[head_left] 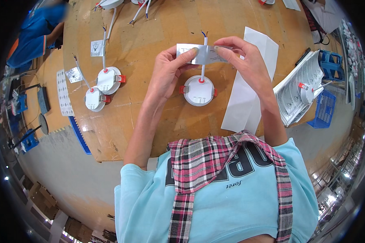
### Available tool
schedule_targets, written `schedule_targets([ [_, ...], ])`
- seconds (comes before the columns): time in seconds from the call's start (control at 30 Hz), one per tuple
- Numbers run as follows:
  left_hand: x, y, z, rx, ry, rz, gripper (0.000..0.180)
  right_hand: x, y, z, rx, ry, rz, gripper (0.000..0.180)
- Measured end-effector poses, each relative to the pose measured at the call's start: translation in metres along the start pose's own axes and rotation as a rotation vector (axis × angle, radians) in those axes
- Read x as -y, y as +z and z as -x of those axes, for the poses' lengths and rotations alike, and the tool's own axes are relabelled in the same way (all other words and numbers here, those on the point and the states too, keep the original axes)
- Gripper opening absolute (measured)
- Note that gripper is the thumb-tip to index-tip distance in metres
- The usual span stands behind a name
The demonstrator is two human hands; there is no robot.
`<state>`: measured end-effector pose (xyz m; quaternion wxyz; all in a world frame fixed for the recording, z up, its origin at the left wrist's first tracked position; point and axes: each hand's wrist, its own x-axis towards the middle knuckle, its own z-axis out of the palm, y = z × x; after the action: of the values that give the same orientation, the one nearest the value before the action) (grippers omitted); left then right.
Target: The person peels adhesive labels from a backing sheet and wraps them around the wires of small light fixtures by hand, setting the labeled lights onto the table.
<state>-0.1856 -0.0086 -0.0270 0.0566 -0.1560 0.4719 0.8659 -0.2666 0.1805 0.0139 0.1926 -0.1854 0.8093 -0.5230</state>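
Note:
A silvery label (212, 57) is stretched across the white cable (203, 69) of a round white downlight (198, 94). My left hand (172, 62) pinches the label's left part between thumb and fingers. At its right part my right hand (243, 56) grips it the same way. The downlight lies back side up on the table between my forearms, with red-tipped spring clips at its sides. Bare wire ends stick out of the cable above the label. Whether the label sticks to the cable, I cannot tell.
Two labelled downlights (108, 81) lie to the left. A folded white paper sheet (247, 85) is under my right forearm. Label sheets (298, 87) with another downlight (307, 94) on top lie at the right, near a blue crate (324, 107). A person (38, 34) is at the far left.

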Motion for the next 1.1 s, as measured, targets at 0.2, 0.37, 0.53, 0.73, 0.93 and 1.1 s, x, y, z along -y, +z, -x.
schedule_targets([
  [0.2,-0.001,0.006,0.000,0.030,-0.015,0.036,0.025,0.009,-0.002,-0.010,-0.034,-0.256,0.343,0.025],
  [0.37,0.000,0.007,0.000,0.047,-0.021,0.036,0.025,0.013,0.005,-0.013,0.104,-0.096,0.166,0.024],
  [0.53,0.002,0.009,-0.002,-0.045,0.066,-0.269,0.021,0.008,0.007,-0.008,0.081,-0.081,0.171,0.024],
  [0.73,0.005,0.016,-0.004,-0.103,0.095,-0.480,0.021,0.001,0.011,-0.001,-0.030,-0.112,0.141,0.022],
  [0.93,0.011,0.012,-0.003,-0.383,0.381,-0.399,0.028,0.002,0.013,0.007,-0.144,-0.076,0.098,0.022],
  [1.1,0.007,0.008,0.012,-0.232,0.293,-0.460,0.028,0.001,0.008,0.009,-0.119,-0.060,0.028,0.021],
])
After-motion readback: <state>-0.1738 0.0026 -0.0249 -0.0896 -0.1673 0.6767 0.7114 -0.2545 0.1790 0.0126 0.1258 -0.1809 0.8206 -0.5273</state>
